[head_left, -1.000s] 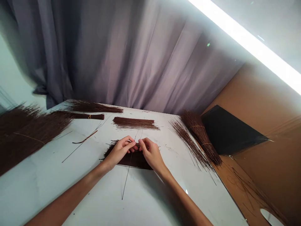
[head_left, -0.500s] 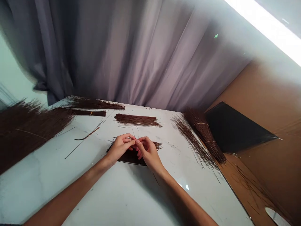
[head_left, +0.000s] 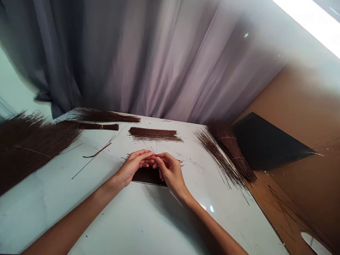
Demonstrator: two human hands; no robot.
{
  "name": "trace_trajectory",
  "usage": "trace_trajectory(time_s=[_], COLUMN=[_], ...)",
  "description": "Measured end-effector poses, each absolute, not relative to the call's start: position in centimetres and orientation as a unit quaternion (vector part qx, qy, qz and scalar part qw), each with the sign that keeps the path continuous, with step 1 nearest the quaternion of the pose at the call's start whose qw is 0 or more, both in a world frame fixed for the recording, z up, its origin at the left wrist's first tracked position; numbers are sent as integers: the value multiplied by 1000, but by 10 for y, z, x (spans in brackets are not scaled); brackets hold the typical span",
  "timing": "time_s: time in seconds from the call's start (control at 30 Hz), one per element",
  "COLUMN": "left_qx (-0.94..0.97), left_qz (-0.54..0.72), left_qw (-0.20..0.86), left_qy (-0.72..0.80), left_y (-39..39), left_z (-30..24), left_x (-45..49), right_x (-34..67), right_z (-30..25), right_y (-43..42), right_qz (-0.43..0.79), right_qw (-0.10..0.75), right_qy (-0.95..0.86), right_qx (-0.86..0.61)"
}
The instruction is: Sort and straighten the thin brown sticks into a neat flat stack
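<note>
My left hand [head_left: 132,165] and my right hand [head_left: 170,173] meet at the fingertips above the middle of the table. Both are closed in a pinch on thin dark strands [head_left: 156,147], whose fine ends stick up beyond the fingers. Directly beneath lies a dark brown mat-like pile of short stalks [head_left: 148,176], partly hidden by the hands. Just beyond it rests a neat row of cut brown stalks [head_left: 153,134]. How the strands run between my fingers is too small to tell.
Loose brown stalks [head_left: 32,148] spread over the left side, with a tied bundle [head_left: 110,126] behind. More stalks [head_left: 217,152] and a bound bundle [head_left: 233,152] lie along the right edge. A bent strip [head_left: 101,150] lies on the white table [head_left: 119,219]. A grey curtain [head_left: 148,63] hangs behind.
Both hands stay together, and the left fingers have straightened somewhat. The strand ends above the fingertips have shifted and fanned differently. The view has tilted slightly.
</note>
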State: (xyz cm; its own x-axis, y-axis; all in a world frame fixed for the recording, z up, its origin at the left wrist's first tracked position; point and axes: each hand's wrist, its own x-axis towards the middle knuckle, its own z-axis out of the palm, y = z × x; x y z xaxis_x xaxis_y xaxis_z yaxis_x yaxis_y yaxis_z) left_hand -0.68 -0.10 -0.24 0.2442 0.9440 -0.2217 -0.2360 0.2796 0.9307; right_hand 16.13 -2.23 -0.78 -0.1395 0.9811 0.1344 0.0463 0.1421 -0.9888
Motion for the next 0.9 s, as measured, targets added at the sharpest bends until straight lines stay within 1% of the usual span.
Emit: trace_trajectory(time_s=[0.17,0.23,0.27,0.3,0.37,0.43,0.47,0.53,0.6,0.7,0.77,0.9], left_qx=[466,512,538,570,651,730,761,801,822,842,851,869], left_qz=[432,419,418,417,403,358,327,277,251,239,238,244], left_qw=[635,596,563,516,391,283,254,231,222,212,209,200], left_qy=[440,454,468,485,511,508,499,478,460,434,419,382], left_y=[1,3,5,7,9,10,10,9,8,8,9,12], left_z=[-4,-8,-10,-12,-15,-17,-17,-16,-16,-15,-14,-15], left_x=[-6,-7,-7,-8,-10,-13,-14,-16,-18,-21,-23,-25], right_x=[165,176,186,199,233,273,294,335,368,398,401,378], right_z=[-7,-4,-1,3,11,17,18,14,3,-17,-27,-33], right_y=[-18,-10,-5,0,11,21,24,29,33,38,42,50], right_qz=[479,450,414,361,188,15,-55,-132,-168,-193,-199,-208], right_qw=[463,445,437,427,414,372,338,280,249,229,230,260], right_qy=[-600,-622,-637,-654,-661,-598,-554,-480,-456,-498,-523,-582], right_qx=[-443,-461,-481,-510,-597,-710,-759,-821,-838,-814,-796,-742])
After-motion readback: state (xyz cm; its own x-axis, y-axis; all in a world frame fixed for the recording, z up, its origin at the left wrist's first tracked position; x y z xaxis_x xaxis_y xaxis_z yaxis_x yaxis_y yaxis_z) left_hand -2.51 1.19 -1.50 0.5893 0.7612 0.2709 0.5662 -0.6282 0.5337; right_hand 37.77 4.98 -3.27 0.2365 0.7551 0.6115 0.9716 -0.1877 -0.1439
